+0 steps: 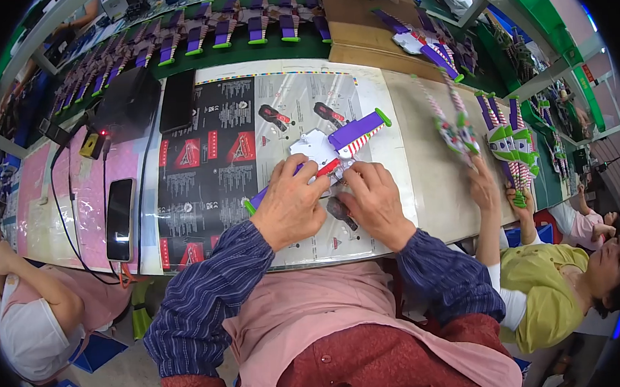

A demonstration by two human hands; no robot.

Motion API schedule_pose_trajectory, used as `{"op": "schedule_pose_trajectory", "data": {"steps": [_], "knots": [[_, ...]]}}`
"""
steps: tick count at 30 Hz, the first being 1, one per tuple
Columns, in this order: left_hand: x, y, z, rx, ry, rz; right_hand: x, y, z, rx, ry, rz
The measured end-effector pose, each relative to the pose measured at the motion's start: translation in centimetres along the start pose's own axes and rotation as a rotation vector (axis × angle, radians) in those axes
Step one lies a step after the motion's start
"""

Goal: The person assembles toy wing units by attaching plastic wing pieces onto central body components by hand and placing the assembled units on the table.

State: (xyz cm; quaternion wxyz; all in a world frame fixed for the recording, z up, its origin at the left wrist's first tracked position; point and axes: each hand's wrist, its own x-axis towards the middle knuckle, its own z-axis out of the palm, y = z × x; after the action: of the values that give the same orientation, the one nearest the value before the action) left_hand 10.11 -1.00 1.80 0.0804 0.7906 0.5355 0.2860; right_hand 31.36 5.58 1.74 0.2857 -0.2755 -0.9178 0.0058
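Note:
A toy wing pack [312, 149] in white and purple, with red-striped edges and green tips, lies slantwise before me on a printed sheet. My left hand [290, 200] is closed on its left part, the fingers bent over a small red piece [328, 168]. One purple wing [354, 131] reaches out to the upper right of my hands. At the toy's lower right edge my right hand [375, 202] is closed, with fingertips bent against it. What lies beneath the fingers of both hands is hidden.
A phone [120, 220] and cables lie at left, beside a black box [128, 98]. Rows of similar wings [223, 33] stand on a green conveyor behind. A cardboard box [364, 42] is at the back. At right, a co-worker's hands hold similar toys [512, 147].

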Motion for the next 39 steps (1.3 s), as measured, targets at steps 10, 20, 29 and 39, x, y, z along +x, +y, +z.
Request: {"op": "schedule_pose_trajectory", "data": {"steps": [10,20,29,39], "knots": [[-0.1,0.5,1.9,0.138,0.068,-0.002,-0.7,-0.5,1.4,0.212,0.098,0.237],[-0.4,0.7,3.5,0.189,0.113,0.06,-0.4,-0.1,1.8,0.29,0.097,0.405],[-0.3,1.7,3.8,0.278,0.075,0.041,0.0,0.2,2.0,0.354,0.065,0.49],[-0.1,2.9,4.1,0.365,0.061,-0.017,-0.3,1.3,1.2,0.354,0.096,0.499]]}}
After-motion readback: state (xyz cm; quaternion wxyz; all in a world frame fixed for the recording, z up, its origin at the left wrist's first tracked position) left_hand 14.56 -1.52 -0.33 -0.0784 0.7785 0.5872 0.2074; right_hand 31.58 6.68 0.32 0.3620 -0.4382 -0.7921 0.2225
